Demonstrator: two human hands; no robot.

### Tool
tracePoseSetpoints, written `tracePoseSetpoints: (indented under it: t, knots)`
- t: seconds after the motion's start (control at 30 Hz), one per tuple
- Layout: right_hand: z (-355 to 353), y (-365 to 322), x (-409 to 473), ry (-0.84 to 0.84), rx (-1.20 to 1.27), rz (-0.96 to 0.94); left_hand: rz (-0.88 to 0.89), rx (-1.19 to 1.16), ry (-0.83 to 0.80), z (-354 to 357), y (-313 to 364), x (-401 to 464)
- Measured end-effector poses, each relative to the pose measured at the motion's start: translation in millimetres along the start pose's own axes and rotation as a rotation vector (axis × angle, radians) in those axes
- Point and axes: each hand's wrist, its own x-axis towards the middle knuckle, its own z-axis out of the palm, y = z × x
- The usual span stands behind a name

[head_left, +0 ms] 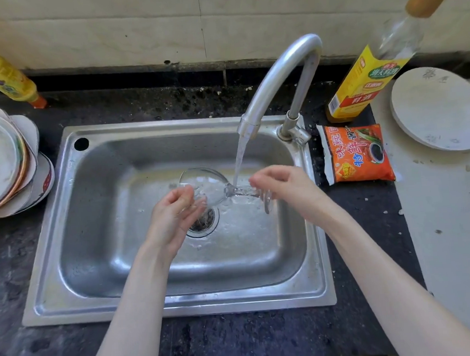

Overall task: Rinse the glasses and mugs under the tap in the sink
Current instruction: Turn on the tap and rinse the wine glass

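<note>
We saw a dark counter with a big metal sink set in it. A pale board lay on the right side, and a white plate sat on it. A stack of plates stood at the left of the sink. A tall yellow bottle stood behind the sink on the right, and another yellow bottle leaned at the far left. An orange packet lay flat just beside the sink, near the tap.

Water ran down from the tap. We held a wine glass on its side over the drain, inside the sink. The water hit the glass where the bowl met the stem.

Our left hand held the bowl of the glass, with its fingers curled round the rim. Our right hand held the stem end near the foot, with its fingers bent and pinching it. Both hands were low in the sink, with the glass between them.
</note>
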Motion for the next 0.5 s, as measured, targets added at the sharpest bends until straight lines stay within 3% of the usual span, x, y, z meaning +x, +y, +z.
tracePoseSetpoints:
  t: [0.1,0.17,0.3,0.5]
  knots:
    - [4,-2,2,-0.066,0.407,-0.002,-0.106,-0.11,0.053,-6,-5,1]
    - [11,-8,5,-0.129,0.529,-0.014,-0.196,-0.157,0.072,-9,-7,-2]
    - [23,-20,16,-0.081,0.566,-0.007,-0.318,-0.194,0.111,-11,-11,-4]
    - [23,-11,19,0.052,0.593,0.08,-0.351,-0.077,0.151,-6,-8,-8]
